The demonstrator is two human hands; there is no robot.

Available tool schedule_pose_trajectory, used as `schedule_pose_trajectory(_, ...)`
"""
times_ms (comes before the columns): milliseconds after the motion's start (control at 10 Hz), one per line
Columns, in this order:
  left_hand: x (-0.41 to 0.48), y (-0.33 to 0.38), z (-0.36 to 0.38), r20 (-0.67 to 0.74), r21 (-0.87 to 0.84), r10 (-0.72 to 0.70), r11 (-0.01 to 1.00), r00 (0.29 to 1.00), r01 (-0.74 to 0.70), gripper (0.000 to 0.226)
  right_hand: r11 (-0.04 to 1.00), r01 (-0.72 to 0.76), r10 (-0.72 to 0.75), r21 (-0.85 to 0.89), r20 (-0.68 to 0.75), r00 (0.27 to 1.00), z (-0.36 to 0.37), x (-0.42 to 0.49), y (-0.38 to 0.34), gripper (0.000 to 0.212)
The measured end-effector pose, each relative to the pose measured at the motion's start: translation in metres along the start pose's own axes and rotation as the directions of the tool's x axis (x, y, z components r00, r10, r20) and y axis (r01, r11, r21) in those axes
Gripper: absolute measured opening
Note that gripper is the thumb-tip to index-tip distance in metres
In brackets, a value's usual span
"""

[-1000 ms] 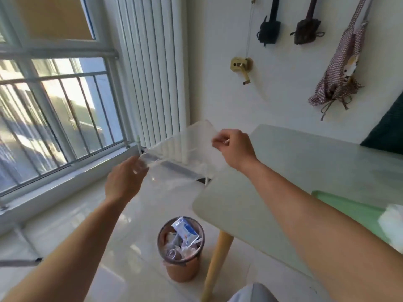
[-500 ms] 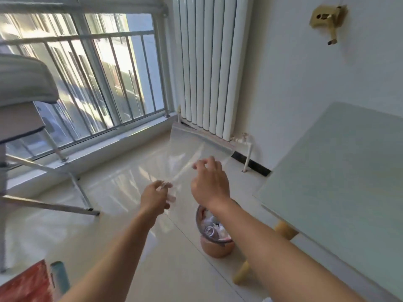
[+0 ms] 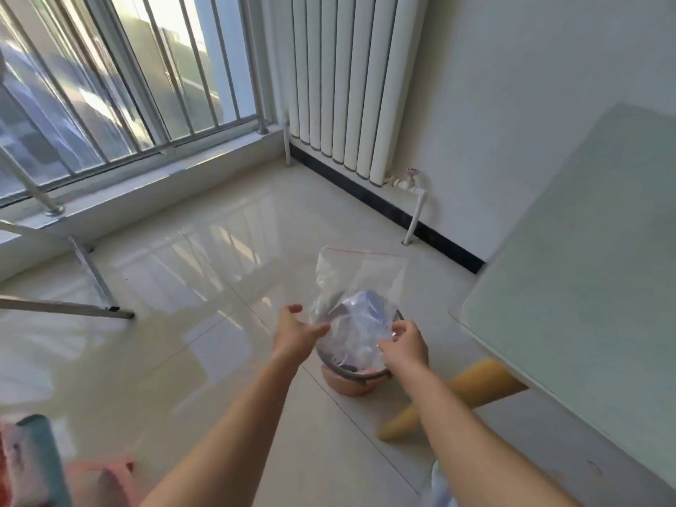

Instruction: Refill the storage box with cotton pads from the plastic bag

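An empty clear plastic bag (image 3: 362, 279) with a red zip line along its top stands upright over the open mouth of a small pink waste bin (image 3: 351, 386) on the floor. My left hand (image 3: 298, 333) is at the bag's lower left edge with its fingers spread and holds nothing. My right hand (image 3: 404, 343) is at the bag's lower right edge, thumb and forefinger curled and pinching the film. The bin holds crumpled wrappers, seen through the bag. No storage box and no cotton pads are in view.
A pale green table (image 3: 585, 268) with a yellow wooden leg (image 3: 450, 397) stands right of the bin. A white radiator (image 3: 351, 86) and its pipe line the wall behind. A metal rack leg (image 3: 91, 272) stands on the glossy tiles at left, under a barred window.
Both hands came down from table height with the bag to just over the bin. My left hand has let go of the bag and spread its fingers. My view tilted down to the floor.
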State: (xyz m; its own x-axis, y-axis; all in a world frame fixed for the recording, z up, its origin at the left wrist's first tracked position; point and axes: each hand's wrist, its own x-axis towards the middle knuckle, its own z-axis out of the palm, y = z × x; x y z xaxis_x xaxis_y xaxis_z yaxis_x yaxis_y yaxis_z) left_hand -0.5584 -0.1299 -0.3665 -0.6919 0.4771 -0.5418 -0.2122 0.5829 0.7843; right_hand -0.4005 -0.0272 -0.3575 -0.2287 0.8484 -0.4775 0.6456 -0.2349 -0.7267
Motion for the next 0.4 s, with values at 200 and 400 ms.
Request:
schedule_pose_trajectory(200, 0.002, -0.005, 0.023, 0.123, 0.357, 0.036, 0.931, 0.992, -0.078, 0.068, 0.983, -0.044, 0.042, -0.178, -0.015, 0.999, 0.003, 0.027, 0.022, 0.033)
schedule_pose_trajectory(400, -0.006, 0.001, 0.022, 0.186, 0.517, -0.012, 0.852, 0.982, -0.088, 0.048, 0.96, 0.017, -0.001, -0.279, 0.057, 0.998, 0.006, 0.018, 0.016, 0.051)
